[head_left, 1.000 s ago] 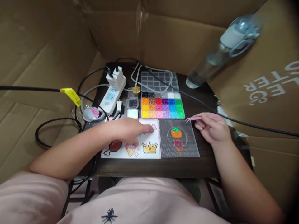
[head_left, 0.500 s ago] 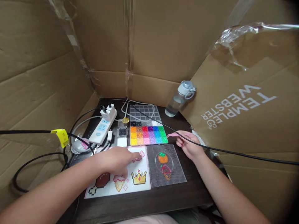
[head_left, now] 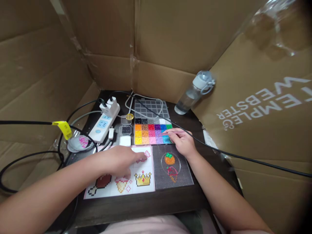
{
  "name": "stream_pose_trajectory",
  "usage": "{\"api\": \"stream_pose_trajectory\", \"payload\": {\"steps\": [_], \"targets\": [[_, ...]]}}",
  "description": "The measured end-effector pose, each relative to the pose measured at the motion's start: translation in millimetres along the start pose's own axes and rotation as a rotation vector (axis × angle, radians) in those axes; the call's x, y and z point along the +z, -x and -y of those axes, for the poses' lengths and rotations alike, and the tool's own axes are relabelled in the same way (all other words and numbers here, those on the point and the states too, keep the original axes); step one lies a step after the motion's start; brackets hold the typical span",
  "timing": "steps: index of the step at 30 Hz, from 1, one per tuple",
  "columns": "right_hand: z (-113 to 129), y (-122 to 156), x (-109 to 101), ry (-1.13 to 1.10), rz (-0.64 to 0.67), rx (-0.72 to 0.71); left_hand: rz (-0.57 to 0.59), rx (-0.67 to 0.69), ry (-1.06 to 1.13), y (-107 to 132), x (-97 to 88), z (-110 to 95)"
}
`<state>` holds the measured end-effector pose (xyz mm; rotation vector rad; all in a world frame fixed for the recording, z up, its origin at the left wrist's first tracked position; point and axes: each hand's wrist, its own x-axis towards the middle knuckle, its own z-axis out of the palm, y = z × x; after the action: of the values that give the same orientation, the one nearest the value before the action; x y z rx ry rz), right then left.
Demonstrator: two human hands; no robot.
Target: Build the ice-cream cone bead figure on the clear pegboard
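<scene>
Dim, soft light; glare on clear tape [head_left: 277,29]; bottle cap [head_left: 203,80] slightly blurred; right corners black.

Left fingers [head_left: 136,157] rest spread on a pattern sheet [head_left: 146,165], index tip at the pink candy motif [head_left: 147,154]; crown motif [head_left: 143,179] just nearer the person than that tip. Right fingers [head_left: 173,135] pinch pink tweezers [head_left: 167,132], points reaching left over lilac compartments of the bead case [head_left: 153,144]; contact with beads unclear. Nearer the person than the right fingers: mesh board [head_left: 161,182] bearing orange bead fruit [head_left: 170,160] and bead cone [head_left: 173,177]. Beyond left fingers: white-filled box [head_left: 125,141], power strip [head_left: 101,125]. Beyond right fingers: water bottle [head_left: 188,99].
</scene>
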<state>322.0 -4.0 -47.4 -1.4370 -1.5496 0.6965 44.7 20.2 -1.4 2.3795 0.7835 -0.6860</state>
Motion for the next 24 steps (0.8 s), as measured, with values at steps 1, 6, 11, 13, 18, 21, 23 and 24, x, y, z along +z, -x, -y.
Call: {"api": "stream_pose_trajectory", "payload": {"steps": [1,6,11,13,18,21,23,24], "targets": [[-0.5,1.1,0.3,0.037,-0.002,-0.018,0.009,-0.003,0.001,-0.6,-0.3,0.0],[0.1,-0.4,6.9,0.116,-0.056,-0.069,0.027,-0.013,0.005,-3.1,0.1,1.3],[1.9,-6.4,16.1,0.099,-0.087,-0.083,0.030,-0.007,-0.002,-1.9,0.5,0.5],[2.5,-6.2,18.4,0.091,-0.097,-0.091,0.030,-0.008,-0.001,-1.6,0.2,0.0],[3.2,-1.7,20.3,0.072,-0.112,-0.088,0.030,-0.015,0.001,-1.1,0.0,0.4],[2.8,-0.2,20.9,0.076,-0.123,-0.073,0.026,0.009,-0.005,-1.2,0.5,1.8],[2.2,0.2,21.5,0.073,-0.128,-0.065,0.025,0.017,-0.012,-1.4,0.7,2.5],[2.1,0.4,21.8,0.068,-0.129,-0.058,0.027,0.015,-0.016,-1.5,0.7,2.6]]}}
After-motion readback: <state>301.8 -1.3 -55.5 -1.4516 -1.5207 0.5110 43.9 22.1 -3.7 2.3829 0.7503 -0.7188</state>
